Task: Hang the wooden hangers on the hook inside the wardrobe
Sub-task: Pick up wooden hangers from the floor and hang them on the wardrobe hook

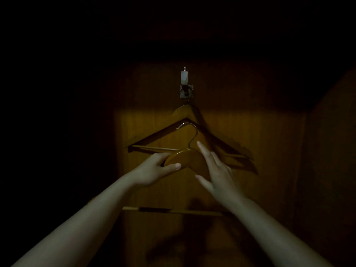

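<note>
Reaching up from the lower left, the person's left forearm runs diagonally into the dim wardrobe, and the left hand [156,169] is wrapped around the top of a wooden hanger [185,158], thumb lying across its front face and fingers curled behind its upper edge. That held hanger is turned nearly edge-on to me, its metal hook [189,132] standing upright above the hand, well below the wall hook [185,89] and not caught on anything. Behind it, another wooden hanger [190,128] already hangs from the wall hook on the wardrobe's back panel [250,132], its shoulders sloping down to both sides and its bar running across behind the hands; how many hang there I cannot tell in this gloom. To the right, the right hand [217,174] is spread open, fingers splayed and pointing up-left, index tip just beside the base of the held hanger's hook, palm lying against the hanger's right shoulder without closing on it. Its forearm descends toward the lower right corner.
</note>
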### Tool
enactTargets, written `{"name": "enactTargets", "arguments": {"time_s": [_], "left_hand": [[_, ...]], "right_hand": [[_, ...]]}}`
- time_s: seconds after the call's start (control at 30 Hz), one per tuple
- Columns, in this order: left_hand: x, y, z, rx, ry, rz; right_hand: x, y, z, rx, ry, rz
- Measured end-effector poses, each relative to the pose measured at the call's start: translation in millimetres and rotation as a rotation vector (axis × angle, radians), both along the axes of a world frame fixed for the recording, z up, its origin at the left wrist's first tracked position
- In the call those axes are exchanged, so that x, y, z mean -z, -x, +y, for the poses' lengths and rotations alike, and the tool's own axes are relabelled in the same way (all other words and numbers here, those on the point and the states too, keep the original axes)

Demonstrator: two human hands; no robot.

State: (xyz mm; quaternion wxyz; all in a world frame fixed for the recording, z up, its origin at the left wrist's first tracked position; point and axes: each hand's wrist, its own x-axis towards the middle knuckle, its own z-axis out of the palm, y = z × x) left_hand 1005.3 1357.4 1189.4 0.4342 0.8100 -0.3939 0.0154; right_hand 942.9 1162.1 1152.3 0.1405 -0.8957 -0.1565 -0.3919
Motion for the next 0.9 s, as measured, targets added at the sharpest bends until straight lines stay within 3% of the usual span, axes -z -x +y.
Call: {"name": "enactTargets", "arguments": {"time_s": [0.07,0.17,0.3,0.37,0.9], "left_hand": [[-3,3,-7,-0.002,0.008,-0.024],[-3,6,-15,-0.168,-0.061,-0.193],[-3,7,-18,-0.434,-0.289,-0.645],[-6,1,-19,-0.522,-0.367,-0.781],[-101,-72,-53,-0.772,-0.378,-0.591]], "right_hand": [[2,-3,-3,-0.060,-0.054,-0.060],[-5,-8,-9,-0.079,-0.094,-0.107],[-22,-15,-19,-0.066,-0.141,-0.146],[-33,-21,-25,-0.054,-0.155,-0.158],[-143,-92,-38,0.053,-0.179,-0.023]]}}
